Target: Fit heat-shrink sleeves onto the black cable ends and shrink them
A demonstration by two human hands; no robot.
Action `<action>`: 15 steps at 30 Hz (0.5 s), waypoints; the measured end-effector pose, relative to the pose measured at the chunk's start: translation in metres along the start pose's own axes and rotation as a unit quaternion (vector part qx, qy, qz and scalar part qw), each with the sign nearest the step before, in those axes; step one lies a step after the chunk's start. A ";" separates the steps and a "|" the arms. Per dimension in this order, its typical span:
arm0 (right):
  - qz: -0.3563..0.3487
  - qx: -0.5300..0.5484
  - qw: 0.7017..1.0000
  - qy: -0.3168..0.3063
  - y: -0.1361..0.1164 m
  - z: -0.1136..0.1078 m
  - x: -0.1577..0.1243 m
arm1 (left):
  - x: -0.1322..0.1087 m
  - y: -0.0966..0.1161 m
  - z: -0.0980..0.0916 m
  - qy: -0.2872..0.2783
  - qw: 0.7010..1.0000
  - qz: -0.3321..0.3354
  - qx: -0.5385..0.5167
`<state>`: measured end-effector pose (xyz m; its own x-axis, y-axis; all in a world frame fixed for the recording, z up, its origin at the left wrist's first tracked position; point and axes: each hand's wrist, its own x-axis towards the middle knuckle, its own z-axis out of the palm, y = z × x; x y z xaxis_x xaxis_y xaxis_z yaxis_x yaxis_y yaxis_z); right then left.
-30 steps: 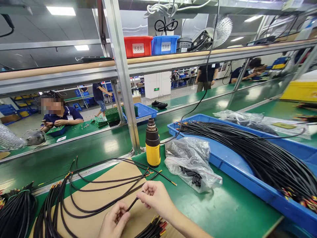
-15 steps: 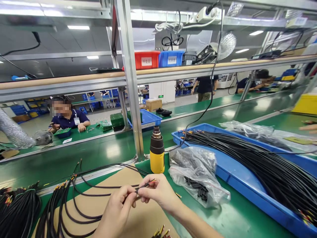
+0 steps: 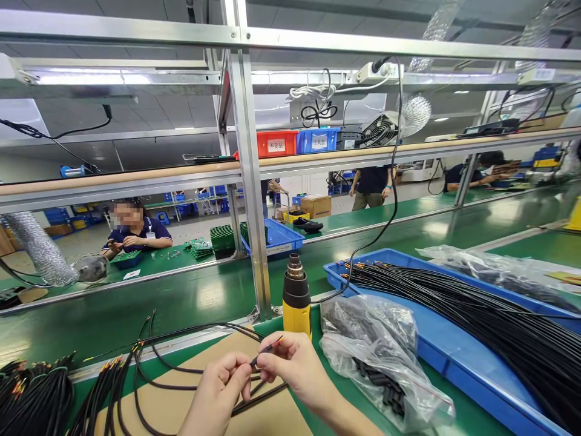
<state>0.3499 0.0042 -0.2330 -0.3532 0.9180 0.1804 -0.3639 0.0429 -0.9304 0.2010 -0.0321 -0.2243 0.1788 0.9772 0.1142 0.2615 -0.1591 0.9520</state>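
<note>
My left hand (image 3: 216, 392) and my right hand (image 3: 293, 367) meet low in the middle, both pinched on the end of one thin black cable (image 3: 267, 347) with coloured wire tips poking up between them. The cable runs back into several loose black cables (image 3: 181, 369) looped over a brown cardboard sheet (image 3: 281, 418). Just behind my right hand stands an upright yellow and black heat gun (image 3: 296, 298). A clear plastic bag (image 3: 379, 351) of short black tube pieces lies to the right of my right hand.
A long blue tray (image 3: 436, 339) full of black cables fills the right side. More cable bundles (image 3: 31, 393) lie at far left. An aluminium post (image 3: 252, 200) rises behind the heat gun. Across the green conveyor (image 3: 136, 303) a seated person (image 3: 134, 233) works; others stand farther back.
The view has tilted upward. Both hands lifted the cable end off the cardboard and drew close together, the wire tips now pointing up between the fingers.
</note>
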 end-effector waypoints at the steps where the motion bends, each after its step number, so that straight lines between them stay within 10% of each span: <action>1: -0.002 -0.004 1.000 -0.002 -0.001 -0.001 0.000 | 0.000 0.000 -0.001 -0.007 1.000 -0.005 -0.003; 15: -0.015 -0.039 0.999 -0.011 -0.015 -0.009 -0.003 | 0.003 -0.006 -0.007 -0.036 0.997 -0.052 -0.052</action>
<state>0.3638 0.0044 -0.2221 -0.3623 0.9069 0.2151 -0.3061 0.1022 -0.9465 0.1932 -0.0271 -0.2278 0.2236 0.9747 -0.0041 0.1837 -0.0380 0.9823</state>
